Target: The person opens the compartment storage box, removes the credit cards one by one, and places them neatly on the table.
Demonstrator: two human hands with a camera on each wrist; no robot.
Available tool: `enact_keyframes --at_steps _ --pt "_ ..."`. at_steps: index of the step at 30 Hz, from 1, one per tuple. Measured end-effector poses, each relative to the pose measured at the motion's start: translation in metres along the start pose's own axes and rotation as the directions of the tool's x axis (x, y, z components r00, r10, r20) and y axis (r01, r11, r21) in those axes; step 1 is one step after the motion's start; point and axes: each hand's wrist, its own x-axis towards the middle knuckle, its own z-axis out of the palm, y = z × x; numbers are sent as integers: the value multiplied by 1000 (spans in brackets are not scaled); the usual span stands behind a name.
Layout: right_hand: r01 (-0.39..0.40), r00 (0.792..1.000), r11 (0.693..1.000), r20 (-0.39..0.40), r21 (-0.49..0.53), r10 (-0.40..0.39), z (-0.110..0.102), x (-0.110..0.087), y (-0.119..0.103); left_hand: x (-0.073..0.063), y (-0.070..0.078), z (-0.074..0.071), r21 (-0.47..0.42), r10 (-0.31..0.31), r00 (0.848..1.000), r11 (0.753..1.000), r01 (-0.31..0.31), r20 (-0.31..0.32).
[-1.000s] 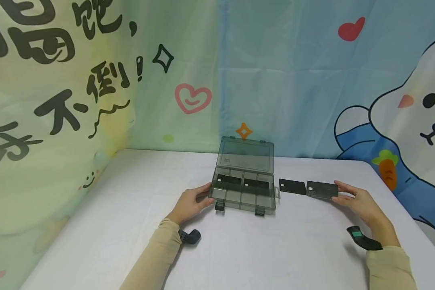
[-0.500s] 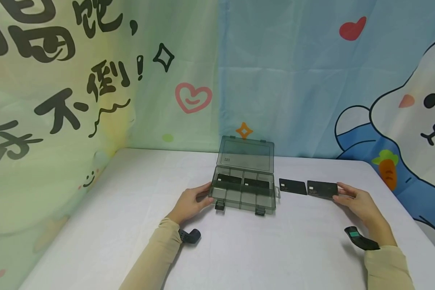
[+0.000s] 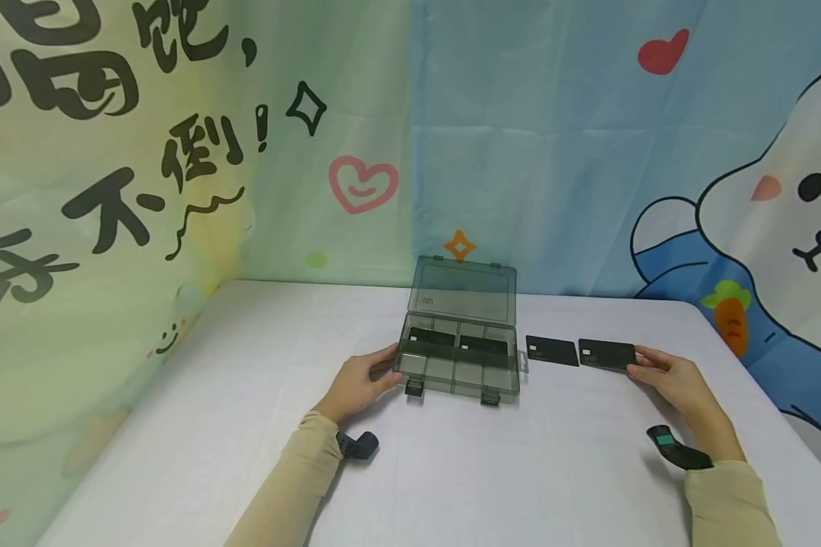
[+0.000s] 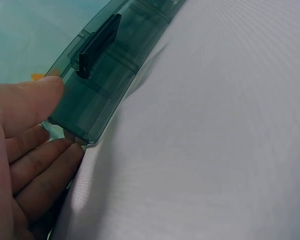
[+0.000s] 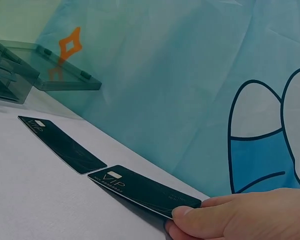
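In the head view, my right hand pinches the right end of a black VIP card between thumb and fingers. The right wrist view shows this card tilted, its left end low by the white surface and a shadow under it. Left of it lies a second black VIP card, flat on the table. My left hand holds the left front corner of a translucent grey-green compartment box, thumb at its front face. The box's lid stands raised. Two more black cards are in its back compartments.
A white-covered table carries everything. Behind it hangs a printed cloth backdrop, close to the raised lid. Two dark latches stick out at the box's front, and a small loop juts from its right side.
My right hand and wrist have shifted slightly left, and the pinched card has tilted a little, looking darker with its VIP lettering clearer. The left hand and the box stay put.
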Motion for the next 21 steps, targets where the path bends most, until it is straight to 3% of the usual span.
enact_keyframes --at_steps 13,21 --pt "-9 999 1000 -48 22 10 0 6 2 -5 3 1 25 38 999 999 -37 -37" --pt "-31 996 999 -77 20 32 0 8 5 -8 9 6 -61 2 1000 998 -4 -25"
